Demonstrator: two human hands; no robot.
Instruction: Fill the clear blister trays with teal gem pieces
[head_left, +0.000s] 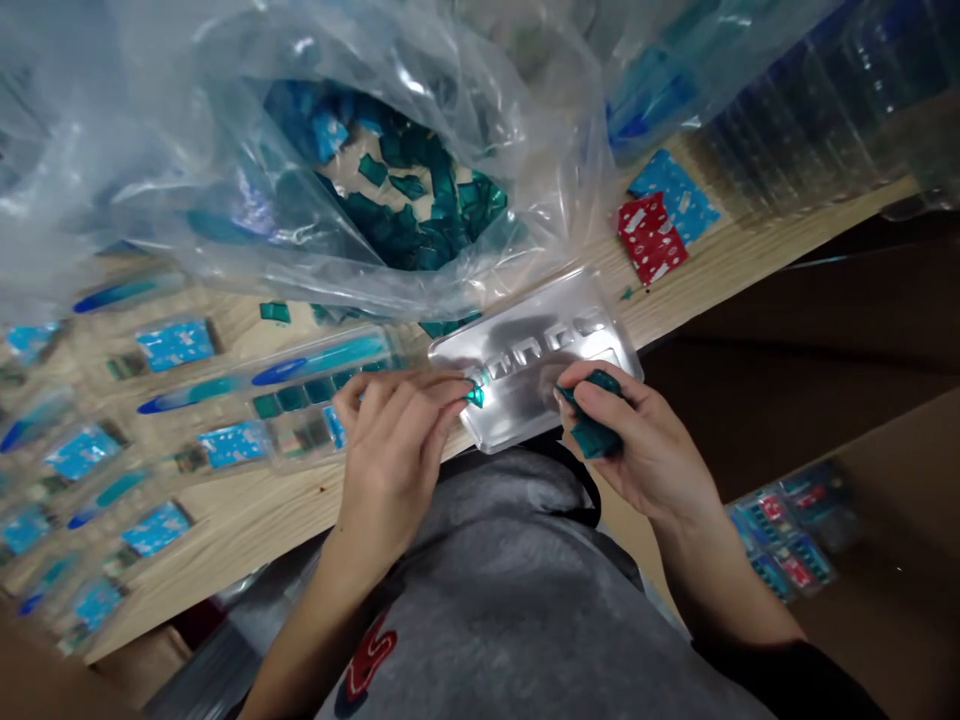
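At the left end of the table (247,510), several packs (82,450) lie in slanting rows, blurred; each of the sharper ones shows a blue packet. The table's front edge runs obliquely from lower left to upper right. Behind the packs, an open bag (517,200) spreads along the table; green pieces (420,225) lie inside its mouth. A loose chip (274,312) lies on the wood just in front of the bag.

A larger pack (330,358) sits between the loose chip and my left hand (394,430), partly covered by that hand. My left thumb and fingertips are pinched together on one green piece (475,394), held at the left end of the tray (540,400). I cannot tell whether the piece is seated in a recess.

The tray lies at an angle: far side just beside the bag, near side reaching past the table's front edge. Its middle is uncovered between my two hands.

At the tray's right end, my right hand (637,430) is curled closed around a clutch (598,425) of green pieces, beyond the table edge. A strip of bare wood separates the tray from a red packet (652,240), which overlaps a blue packet (686,200). Farther right, a stack (810,130) of trays stands on the table. Below the edge, a box (892,480) holds more packs.
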